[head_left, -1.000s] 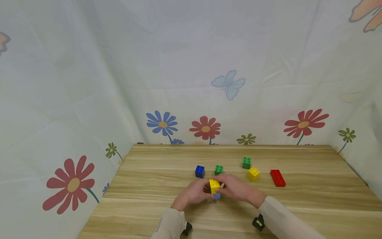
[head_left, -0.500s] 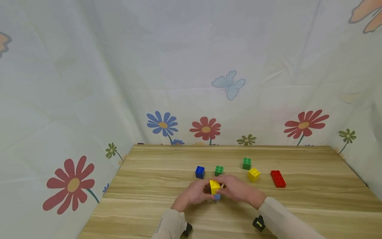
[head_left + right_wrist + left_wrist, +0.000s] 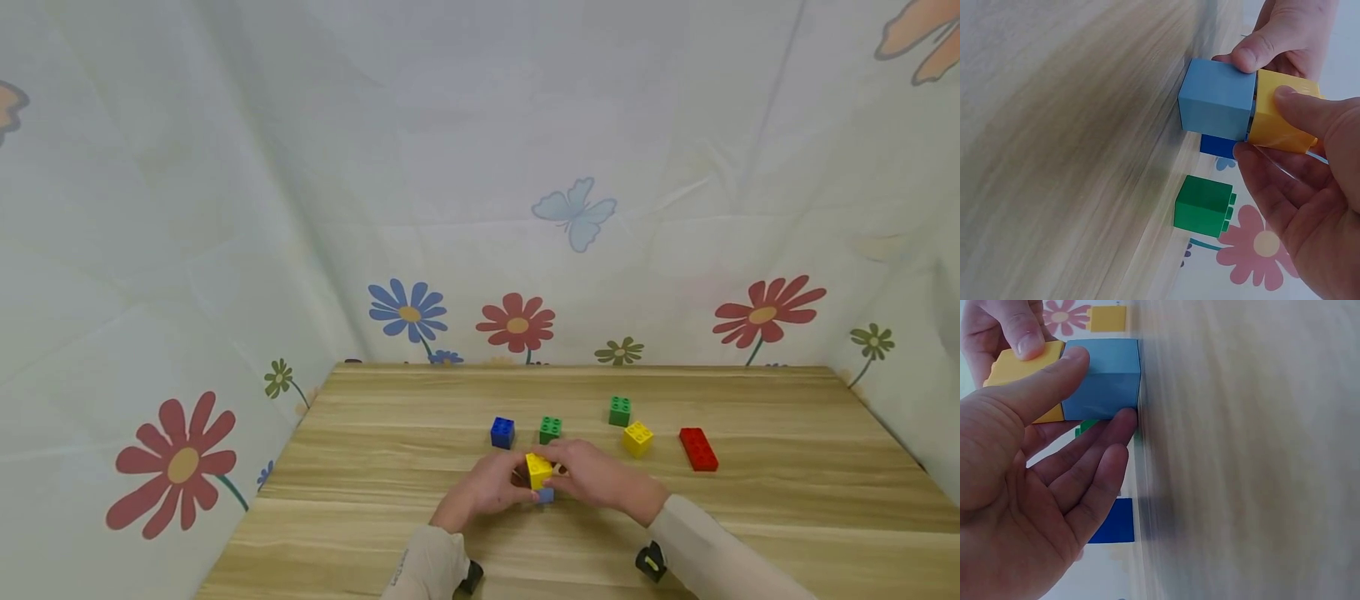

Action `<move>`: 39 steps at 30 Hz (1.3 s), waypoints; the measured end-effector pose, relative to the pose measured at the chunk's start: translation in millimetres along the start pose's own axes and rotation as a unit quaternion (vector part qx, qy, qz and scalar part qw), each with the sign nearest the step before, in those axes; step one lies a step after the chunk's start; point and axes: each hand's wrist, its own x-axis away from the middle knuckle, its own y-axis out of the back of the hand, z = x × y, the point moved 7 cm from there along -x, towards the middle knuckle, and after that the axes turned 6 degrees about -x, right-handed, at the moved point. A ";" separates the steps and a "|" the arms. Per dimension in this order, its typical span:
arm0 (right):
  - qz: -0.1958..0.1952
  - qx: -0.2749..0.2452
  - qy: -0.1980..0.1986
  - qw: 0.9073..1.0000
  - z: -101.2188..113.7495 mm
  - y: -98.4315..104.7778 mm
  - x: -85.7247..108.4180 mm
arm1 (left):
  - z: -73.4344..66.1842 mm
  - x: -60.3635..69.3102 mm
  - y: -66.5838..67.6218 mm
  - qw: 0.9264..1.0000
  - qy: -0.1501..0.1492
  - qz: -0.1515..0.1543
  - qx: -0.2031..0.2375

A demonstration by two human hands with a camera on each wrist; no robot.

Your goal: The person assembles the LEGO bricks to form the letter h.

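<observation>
A wood-grain table (image 3: 360, 467) holds a dark blue block (image 3: 502, 433), a green block (image 3: 550, 430) and, farther right, another green block (image 3: 620, 411), a loose yellow block (image 3: 637, 439) and a long red block (image 3: 699, 450); behind hangs flower-printed cloth (image 3: 450, 150).

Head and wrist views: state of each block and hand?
Light blue block: upright
Held yellow block: atop light blue, gap visible
Left hand: gripping light blue block
Right hand: pinching held yellow block
Dark blue block: studs up
Green blocks: studs up
Loose yellow block: studs up
Red block: studs up
</observation>
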 end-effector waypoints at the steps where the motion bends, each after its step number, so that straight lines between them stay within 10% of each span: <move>1: -0.001 -0.001 0.001 1.000 -0.1 0.1 -0.1 | -0.3 0.0 0.2 1.000 0.000 0.000 -0.001; 39: -0.023 -0.086 -0.024 0.996 -9.2 -4.2 0.6 | -3.9 1.5 2.6 1.000 0.010 0.000 0.007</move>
